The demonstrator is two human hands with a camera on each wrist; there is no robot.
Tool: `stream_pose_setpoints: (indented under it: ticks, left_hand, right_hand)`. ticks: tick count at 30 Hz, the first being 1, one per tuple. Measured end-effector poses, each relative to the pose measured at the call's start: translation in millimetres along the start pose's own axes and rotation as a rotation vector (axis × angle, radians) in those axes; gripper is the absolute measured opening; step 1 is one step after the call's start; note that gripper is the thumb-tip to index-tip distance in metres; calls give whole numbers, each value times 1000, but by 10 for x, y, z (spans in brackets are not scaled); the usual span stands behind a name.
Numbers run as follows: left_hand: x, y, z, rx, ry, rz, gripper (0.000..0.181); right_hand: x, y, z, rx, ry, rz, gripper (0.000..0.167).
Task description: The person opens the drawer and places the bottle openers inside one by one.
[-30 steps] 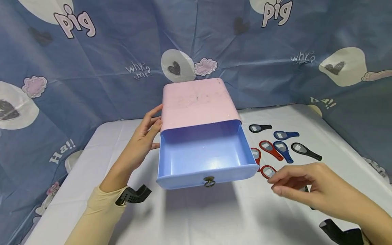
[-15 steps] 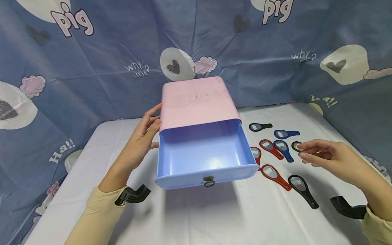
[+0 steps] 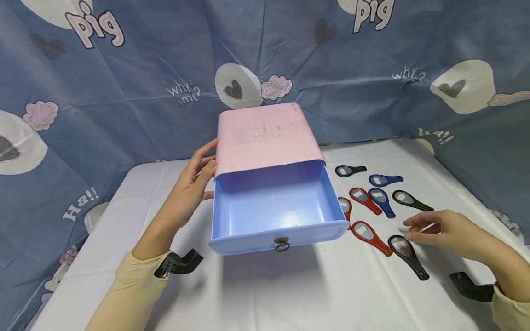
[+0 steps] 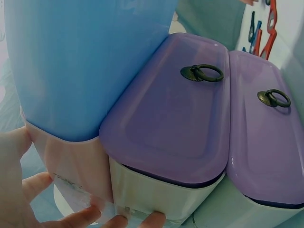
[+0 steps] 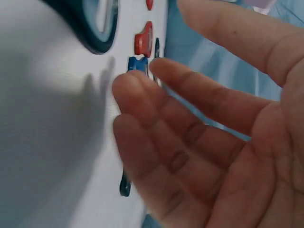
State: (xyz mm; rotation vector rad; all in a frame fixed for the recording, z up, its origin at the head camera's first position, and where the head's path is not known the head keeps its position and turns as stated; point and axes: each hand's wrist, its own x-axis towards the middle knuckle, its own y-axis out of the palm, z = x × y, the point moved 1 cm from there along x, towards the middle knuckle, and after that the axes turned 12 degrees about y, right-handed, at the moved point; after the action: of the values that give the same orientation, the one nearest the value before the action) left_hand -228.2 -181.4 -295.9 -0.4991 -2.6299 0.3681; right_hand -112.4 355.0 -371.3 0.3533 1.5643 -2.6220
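Observation:
My left hand (image 3: 186, 191) rests against the left side of a small drawer cabinet, its fingers spread along the pink shell (image 3: 267, 138). The cabinet's blue drawer (image 3: 244, 241) is pulled out, with nothing inside. In the left wrist view, purple drawers (image 4: 171, 118) with ring pulls sit below it. My right hand (image 3: 455, 236) hovers with bent, loose fingers by the head of a black magnifying glass (image 3: 414, 266), holding nothing. Beside that lies a red magnifying glass (image 3: 380, 243). The right wrist view shows the palm (image 5: 266, 156) bare.
Farther back on the white-covered table (image 3: 285, 294) lie several more red, blue and black magnifying glasses, among them a blue one (image 3: 387, 209). One red magnifying glass (image 3: 348, 211) is partly hidden behind the drawer. A blue printed cloth (image 3: 165, 55) hangs behind.
My right hand went right and away to the farther black magnifying glass, then came back nearer to the close one. That farther glass lies where it was. The left hand stays put.

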Motion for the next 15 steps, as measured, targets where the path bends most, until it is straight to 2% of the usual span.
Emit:
stream_pose_setpoints:
  ticks: [5, 15]
  left_hand:
    - [11, -1, -2, -8, 4, 5, 57]
    - [-6, -8, 3, -11, -2, 5, 57]
  right_hand:
    - [-2, 32, -22, -39, 5, 76, 48]
    - [27, 111, -57, -22, -40, 93, 35]
